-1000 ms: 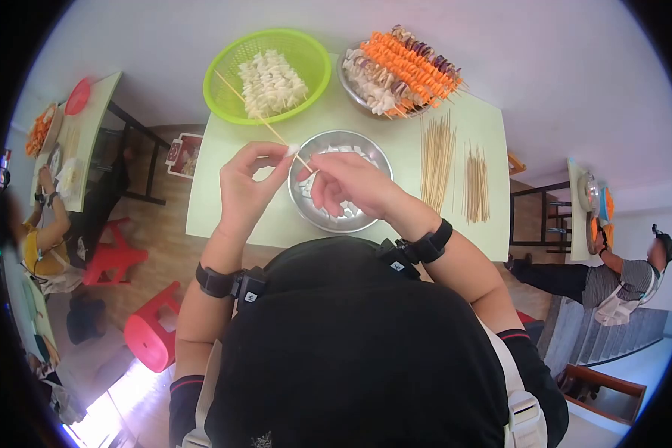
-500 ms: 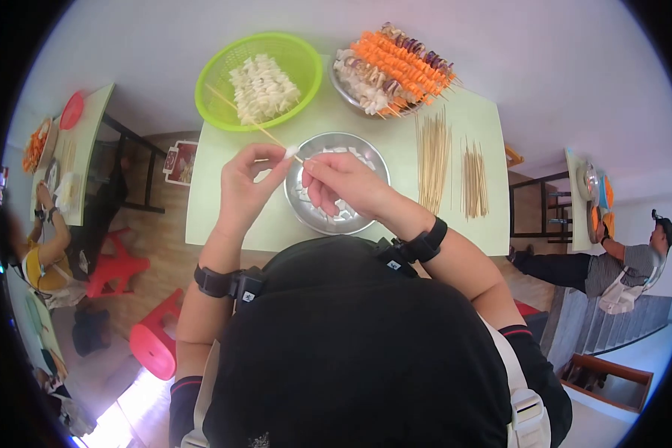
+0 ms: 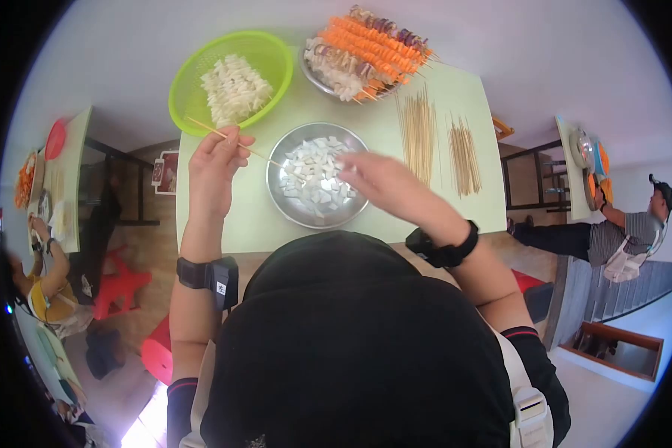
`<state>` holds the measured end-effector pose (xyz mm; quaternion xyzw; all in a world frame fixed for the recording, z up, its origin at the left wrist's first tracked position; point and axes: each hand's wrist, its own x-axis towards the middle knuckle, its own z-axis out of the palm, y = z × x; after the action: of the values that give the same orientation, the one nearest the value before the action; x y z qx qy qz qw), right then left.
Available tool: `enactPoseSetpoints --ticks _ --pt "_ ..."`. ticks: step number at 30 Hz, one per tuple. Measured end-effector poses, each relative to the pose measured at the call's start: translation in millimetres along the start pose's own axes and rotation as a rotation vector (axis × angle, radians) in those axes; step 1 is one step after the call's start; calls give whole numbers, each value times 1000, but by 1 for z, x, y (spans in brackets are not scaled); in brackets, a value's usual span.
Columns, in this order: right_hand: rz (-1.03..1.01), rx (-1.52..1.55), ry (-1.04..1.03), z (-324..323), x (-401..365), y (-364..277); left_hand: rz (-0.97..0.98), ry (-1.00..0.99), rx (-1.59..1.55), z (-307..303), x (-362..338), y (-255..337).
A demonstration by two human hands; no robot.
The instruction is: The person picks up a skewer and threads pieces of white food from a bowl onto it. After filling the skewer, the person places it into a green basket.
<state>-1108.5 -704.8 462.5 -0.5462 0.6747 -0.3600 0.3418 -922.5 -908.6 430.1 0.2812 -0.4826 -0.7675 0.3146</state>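
Note:
My left hand grips a thin bamboo skewer that slants from the green basket's edge down over the steel bowl. The bowl holds several white cut pieces. My right hand hovers over the bowl's right rim, blurred, fingers apart, and I see nothing in it. A green basket at the back left holds finished white skewers.
A steel tray at the back carries orange, white and purple skewers. Two bundles of bare sticks lie right of the bowl on the pale green table. Other people sit at tables far left and far right. Red stools stand lower left.
My hands have come apart. The left hand moved left with the skewer, and the right hand swung right, off the skewer and over the bowl's rim. The view shifted.

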Motion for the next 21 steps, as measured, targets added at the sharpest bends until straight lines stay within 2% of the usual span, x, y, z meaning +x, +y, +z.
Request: enactPoseSetpoints --ticks 1,2,3,4,5,6,7,8,9,10,11,16,18,21 --pt "-268 -278 211 -11 -3 -20 -12 -11 5 2 0 -2" --pt "-332 -106 159 -25 -10 -55 4 -6 23 3 0 -5" --pt "-437 -97 132 -36 -18 -90 14 -7 43 3 1 -8" --pt "-625 -59 149 -43 -29 -117 -1 17 60 1 3 -15" --pt "-653 -116 109 -39 -38 -138 -24 35 80 -3 8 -22" --pt "-589 -225 99 -21 -42 -152 -106 -32 16 -11 14 -26" --pt "-460 -356 115 -1 -40 -161 -10 -49 68 -6 9 -29" --pt "-233 -515 179 31 -26 -162 -118 -88 96 -24 19 -38" --pt "131 -666 341 84 15 -158 -212 -122 123 -40 33 -46" --pt "442 -719 489 117 47 -155 -84 -71 237 -22 21 -44" --pt "640 -719 604 133 65 -155 -91 -96 240 -11 13 -41" --pt "743 -786 501 161 75 -121 -102 -111 125 7 1 -39" --pt "616 -799 391 159 71 -111 -101 -79 143 11 -1 -38" --pt "315 -741 170 157 60 -92 -101 -126 112 5 10 -51"
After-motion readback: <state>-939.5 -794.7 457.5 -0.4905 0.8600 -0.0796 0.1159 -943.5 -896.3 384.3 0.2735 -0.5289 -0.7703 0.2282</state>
